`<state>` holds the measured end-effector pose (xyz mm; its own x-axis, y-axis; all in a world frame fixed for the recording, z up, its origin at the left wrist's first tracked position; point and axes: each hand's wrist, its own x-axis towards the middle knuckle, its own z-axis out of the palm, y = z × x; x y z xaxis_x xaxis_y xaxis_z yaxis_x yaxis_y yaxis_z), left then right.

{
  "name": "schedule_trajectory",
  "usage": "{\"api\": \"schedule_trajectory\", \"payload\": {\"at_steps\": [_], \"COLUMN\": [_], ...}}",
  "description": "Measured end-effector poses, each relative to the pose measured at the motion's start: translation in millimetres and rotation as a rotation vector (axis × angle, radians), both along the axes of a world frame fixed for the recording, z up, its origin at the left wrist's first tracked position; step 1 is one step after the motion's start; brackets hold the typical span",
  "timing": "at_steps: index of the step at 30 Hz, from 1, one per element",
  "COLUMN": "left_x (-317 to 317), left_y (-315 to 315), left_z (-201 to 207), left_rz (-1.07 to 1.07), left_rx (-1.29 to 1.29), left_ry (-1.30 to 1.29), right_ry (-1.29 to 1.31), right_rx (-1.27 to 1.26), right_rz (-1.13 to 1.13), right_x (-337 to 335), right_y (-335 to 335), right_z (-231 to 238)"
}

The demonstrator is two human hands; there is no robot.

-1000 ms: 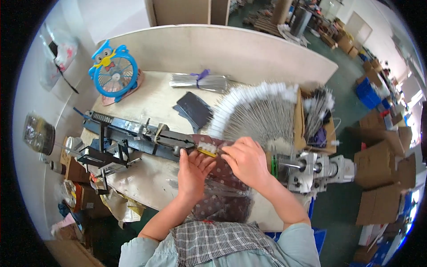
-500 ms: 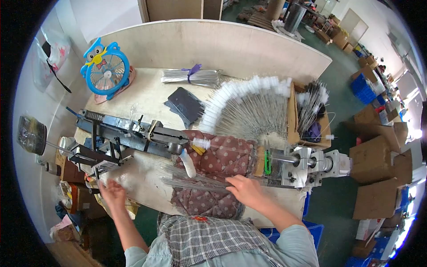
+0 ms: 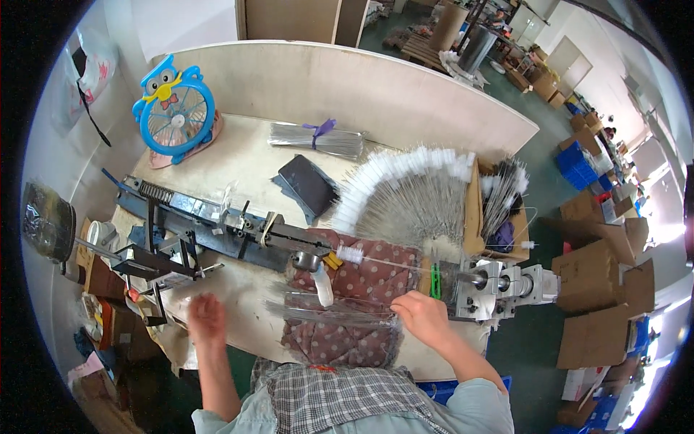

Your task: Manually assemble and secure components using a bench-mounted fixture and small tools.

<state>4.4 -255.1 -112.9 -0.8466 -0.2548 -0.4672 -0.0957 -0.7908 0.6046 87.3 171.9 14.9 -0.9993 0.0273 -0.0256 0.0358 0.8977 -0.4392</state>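
Observation:
My right hand is closed in a pinch at the right-hand end of a bundle of thin metal wires lying on the brown dotted quilted cloth. My left hand is over the table's near left part, beside a black metal lever frame; its fingers are smeared by motion. A tube brush with white bristles stretches on its thin wire between the long clamp rail and the motor spindle at the right. A white-wrapped handle sticks out from the rail toward me.
Finished-looking white tube brushes fan out at the back, beside a cardboard box of more brushes. A wire bundle with a purple tie, dark cloth pieces and a blue fan stand farther back. Cardboard boxes line the right.
My left hand has drawn away from the lever frame, to the right. My right hand stays at the wire ends, slightly shifted in the picture as the whole view moved.

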Motion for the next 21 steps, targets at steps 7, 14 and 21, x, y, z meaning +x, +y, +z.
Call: {"api": "schedule_trajectory", "payload": {"at_steps": [7,14,21], "left_x": [-2,-18,9], "left_y": [198,206,176], "left_z": [73,208,164], "left_rz": [-0.67,-0.684,-0.87], "left_rx": [-0.3,0.974,0.114], "left_ry": [0.047,-0.125,-0.097], "right_ry": [0.035,0.065,0.11], "right_rx": [0.028,0.086,0.354], "right_rz": [0.068,0.062,0.126], "right_x": [8,21,-1], "right_y": [9,6,25], "right_z": [-19,-12,53]}}
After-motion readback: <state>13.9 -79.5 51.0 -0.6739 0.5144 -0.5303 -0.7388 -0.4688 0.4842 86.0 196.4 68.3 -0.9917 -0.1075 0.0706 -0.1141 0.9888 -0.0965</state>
